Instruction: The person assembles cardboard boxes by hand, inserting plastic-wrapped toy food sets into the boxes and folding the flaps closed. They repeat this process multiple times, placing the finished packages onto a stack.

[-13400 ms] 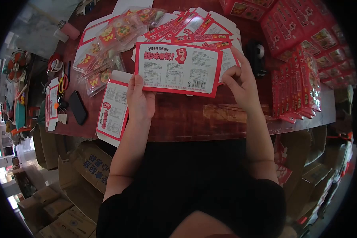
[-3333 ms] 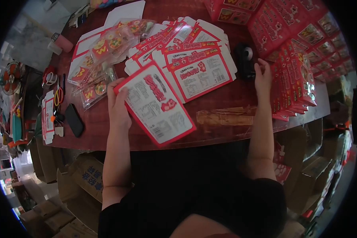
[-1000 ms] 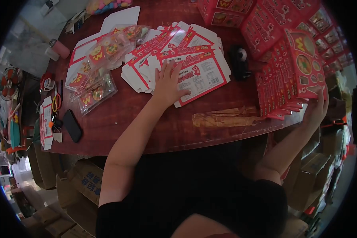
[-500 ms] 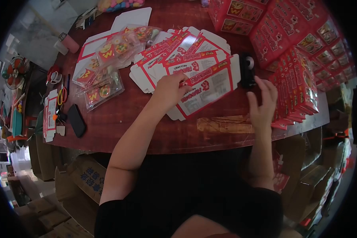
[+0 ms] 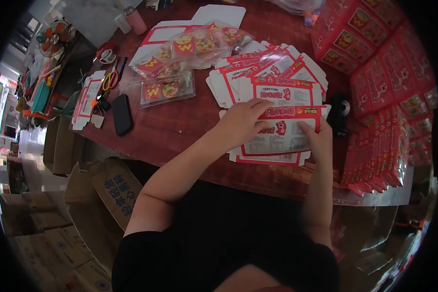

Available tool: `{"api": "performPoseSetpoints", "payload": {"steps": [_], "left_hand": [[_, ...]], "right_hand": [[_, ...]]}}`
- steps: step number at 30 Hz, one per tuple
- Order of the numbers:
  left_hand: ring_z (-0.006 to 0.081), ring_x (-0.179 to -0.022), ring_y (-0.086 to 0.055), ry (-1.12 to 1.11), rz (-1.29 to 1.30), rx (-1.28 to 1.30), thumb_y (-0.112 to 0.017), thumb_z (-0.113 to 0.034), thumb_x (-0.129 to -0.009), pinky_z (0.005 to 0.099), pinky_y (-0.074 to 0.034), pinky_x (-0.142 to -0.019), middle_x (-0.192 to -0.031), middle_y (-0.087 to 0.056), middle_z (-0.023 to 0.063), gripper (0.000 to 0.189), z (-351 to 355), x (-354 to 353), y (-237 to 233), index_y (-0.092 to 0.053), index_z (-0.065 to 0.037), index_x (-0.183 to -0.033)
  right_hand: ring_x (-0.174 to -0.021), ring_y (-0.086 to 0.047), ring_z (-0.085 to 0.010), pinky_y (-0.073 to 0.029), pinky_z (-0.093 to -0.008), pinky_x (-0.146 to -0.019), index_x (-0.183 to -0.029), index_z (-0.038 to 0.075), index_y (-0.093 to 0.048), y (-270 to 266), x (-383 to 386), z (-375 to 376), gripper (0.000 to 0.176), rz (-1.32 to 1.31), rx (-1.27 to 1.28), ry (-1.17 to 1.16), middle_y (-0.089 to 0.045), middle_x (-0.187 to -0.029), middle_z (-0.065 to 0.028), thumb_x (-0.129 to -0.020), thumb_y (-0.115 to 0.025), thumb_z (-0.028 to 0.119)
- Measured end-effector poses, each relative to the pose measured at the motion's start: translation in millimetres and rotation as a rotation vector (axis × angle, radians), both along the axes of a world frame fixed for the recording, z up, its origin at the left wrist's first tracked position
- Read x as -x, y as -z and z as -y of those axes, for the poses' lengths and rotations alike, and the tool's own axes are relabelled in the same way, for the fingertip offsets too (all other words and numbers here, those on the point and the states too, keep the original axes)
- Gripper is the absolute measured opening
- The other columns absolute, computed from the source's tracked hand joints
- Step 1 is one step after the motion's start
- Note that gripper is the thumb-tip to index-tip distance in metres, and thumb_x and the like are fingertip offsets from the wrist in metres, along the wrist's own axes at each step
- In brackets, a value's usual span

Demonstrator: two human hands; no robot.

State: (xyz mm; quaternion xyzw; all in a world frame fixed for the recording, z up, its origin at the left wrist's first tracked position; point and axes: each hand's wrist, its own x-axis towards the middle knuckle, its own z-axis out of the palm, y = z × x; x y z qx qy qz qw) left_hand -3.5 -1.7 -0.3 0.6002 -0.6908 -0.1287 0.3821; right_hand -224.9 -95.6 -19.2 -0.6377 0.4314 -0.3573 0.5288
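Smooth paperboard carton (image 5: 283,140), glossy plastic packets (image 5: 169,90)

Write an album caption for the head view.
Left hand and right hand hold a printed carton among flattened cartons on a reddish table.

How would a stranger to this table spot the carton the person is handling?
On the dark red table, find the fanned pile of flat cartons just right of the clear plastic packs. At the pile's edge nearest the person is the carton. Its neighbours look alike, but only this one has the left hand at one end and the right hand at the other.
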Motion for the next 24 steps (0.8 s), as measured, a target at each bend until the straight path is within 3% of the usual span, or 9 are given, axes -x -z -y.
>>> {"api": "performPoseSetpoints", "payload": {"steps": [2, 6, 10, 11, 15, 17, 19, 22, 24], "left_hand": [[0.0305, -0.079, -0.061, 0.095, -0.141, -0.389, -0.059, -0.026, -0.084, 0.0418, -0.047, -0.070, -0.077, -0.062, 0.0172, 0.025, -8, 2, -29, -0.063, -0.004, -0.093], [0.0280, -0.077, -0.060, 0.381, -0.337, -0.597, -0.050, -0.033, -0.091, 0.0390, -0.046, -0.070, -0.078, -0.061, 0.0168, 0.032, -15, 0, -33, -0.063, -0.004, -0.092], [0.0130, -0.095, -0.050, 0.412, -0.868, -0.825, -0.045, -0.036, -0.095, 0.0283, -0.039, -0.086, -0.099, -0.055, 0.0078, 0.035, -34, -3, -32, -0.051, -0.003, -0.105], [0.0168, -0.107, -0.044, 0.480, -0.753, -0.831, -0.043, -0.040, -0.094, 0.0309, -0.032, -0.097, -0.109, -0.048, 0.0077, 0.038, -36, -8, -24, -0.046, -0.005, -0.108], [0.0270, -0.110, -0.047, 0.148, -0.193, -0.004, -0.057, -0.032, -0.087, 0.0392, -0.035, -0.096, -0.116, -0.049, 0.0143, 0.045, -58, -6, -13, -0.044, -0.004, -0.120], [0.0295, -0.105, -0.052, 0.108, 0.044, -0.032, -0.061, -0.030, -0.084, 0.0398, -0.040, -0.092, -0.114, -0.051, 0.0157, 0.047, -72, -14, -27, -0.044, -0.003, -0.118], [0.0344, -0.091, -0.060, -0.005, 0.030, -0.230, -0.066, -0.026, -0.079, 0.0396, -0.048, -0.078, -0.103, -0.059, 0.0179, 0.052, -85, -19, -30, -0.044, 0.001, -0.117], [0.0336, -0.087, -0.062, -0.171, -0.188, -0.400, -0.067, -0.021, -0.078, 0.0366, -0.050, -0.069, -0.096, -0.062, 0.0202, 0.052, -100, -45, -31, -0.043, 0.004, -0.116], [0.0277, -0.090, -0.062, -0.299, -0.373, -0.460, -0.065, -0.016, -0.079, 0.0341, -0.049, -0.075, -0.099, -0.061, 0.0183, 0.050, -112, -67, -17, -0.042, 0.004, -0.118]], "right_hand": [[-0.078, -0.060, -0.0113, -0.048, -0.0257, -0.070, -0.098, -0.003, -0.060, -20, -2, -15, 0.025, 0.020, -0.013, -0.070, -0.066, -0.088, -0.0069, -0.075, -0.067, 0.005], [-0.073, -0.057, -0.0073, -0.047, -0.0236, -0.066, -0.091, -0.002, -0.063, -26, -2, -40, 0.018, 0.072, -0.056, -0.171, -0.065, -0.082, -0.0038, -0.074, -0.068, 0.001], [-0.071, -0.056, -0.0061, -0.046, -0.0230, -0.063, -0.083, -0.002, -0.065, -38, -7, -67, 0.014, 0.170, 0.099, -0.230, -0.065, -0.078, -0.0033, -0.072, -0.072, 0.002], [-0.070, -0.056, -0.0061, -0.046, -0.0228, -0.063, -0.084, -0.001, -0.065, -39, -10, -70, 0.015, 0.189, 0.164, -0.259, -0.065, -0.078, -0.0033, -0.072, -0.073, 0.002], [-0.066, -0.056, -0.0080, -0.044, -0.0232, -0.060, -0.084, -0.001, -0.065, -45, -36, -80, 0.017, 0.187, 0.290, -0.176, -0.063, -0.072, -0.0032, -0.070, -0.074, 0.003], [-0.064, -0.055, -0.0083, -0.044, -0.0239, -0.058, -0.083, 0.000, -0.065, -47, -54, -74, 0.014, 0.132, 0.332, -0.191, -0.062, -0.072, -0.0044, -0.073, -0.072, 0.006], [-0.064, -0.054, -0.0082, -0.043, -0.0240, -0.058, -0.082, 0.000, -0.065, -48, -73, -69, 0.013, 0.128, 0.263, -0.226, -0.063, -0.073, -0.0051, -0.075, -0.071, 0.008], [-0.066, -0.053, -0.0074, -0.042, -0.0219, -0.061, -0.081, 0.000, -0.062, -42, -117, -44, 0.012, -0.002, 0.184, -0.376, -0.060, -0.071, -0.0027, -0.082, -0.064, 0.012], [-0.069, -0.053, -0.0085, -0.042, -0.0218, -0.064, -0.086, 0.002, -0.061, -34, -162, -10, 0.014, 0.296, 0.095, -0.356, -0.060, -0.075, -0.0031, -0.085, -0.060, 0.016]]}}
